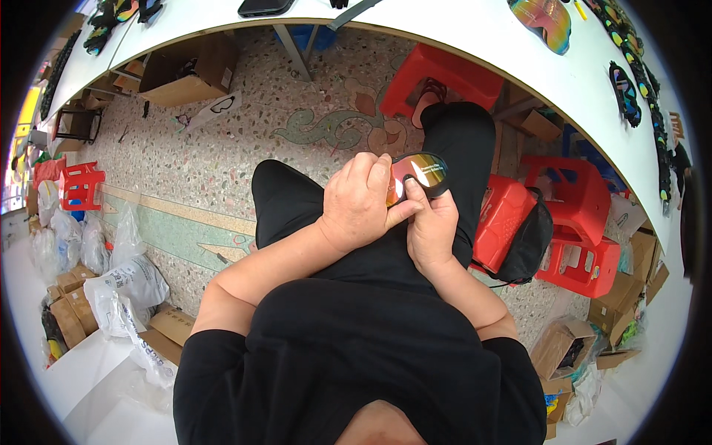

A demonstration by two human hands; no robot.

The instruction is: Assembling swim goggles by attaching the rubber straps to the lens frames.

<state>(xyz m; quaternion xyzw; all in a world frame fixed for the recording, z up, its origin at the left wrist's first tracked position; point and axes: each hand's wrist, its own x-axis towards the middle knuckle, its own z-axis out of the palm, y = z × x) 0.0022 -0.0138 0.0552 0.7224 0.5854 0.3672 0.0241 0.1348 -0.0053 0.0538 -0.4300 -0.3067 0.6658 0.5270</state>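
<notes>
Above my lap I hold a mirrored goggle lens (430,170) with an orange-to-green sheen and a dark rim. My left hand (354,199) is closed over its left end, with the fingers curled at the upper edge and the thumb reaching across toward the other hand. My right hand (433,228) grips the lower edge, its thumb pressed on the shiny face. Both thumbs are close together. The fingers behind the lens are hidden, as is most of the lens's left end.
A white table (467,33) curves ahead, bearing another mirrored lens (545,24), goggles (625,94) and a black phone (265,7). Red stools (567,189) and a black bag (525,241) stand at my right. Cardboard boxes (189,73) and plastic bags (130,289) lie around.
</notes>
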